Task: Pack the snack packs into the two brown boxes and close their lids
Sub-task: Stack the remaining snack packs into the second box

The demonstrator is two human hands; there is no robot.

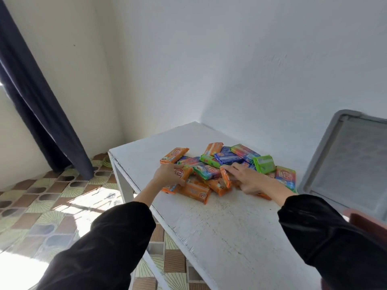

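Right hand (249, 178) pinches an orange snack pack (226, 178) standing on edge; left hand (167, 174), spread, rests on the pile's near-left side

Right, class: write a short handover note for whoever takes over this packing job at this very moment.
Left hand: resting on orange packs at the pile's left edge; grip unclear.
Right hand: fingers pinching an orange pack, tipped on edge.
Snack packs: all heaped on the white table.
Grey tray: at the right.
Done: nothing packed.
Left: brown boxes not in view; find them, fill both, close lids.
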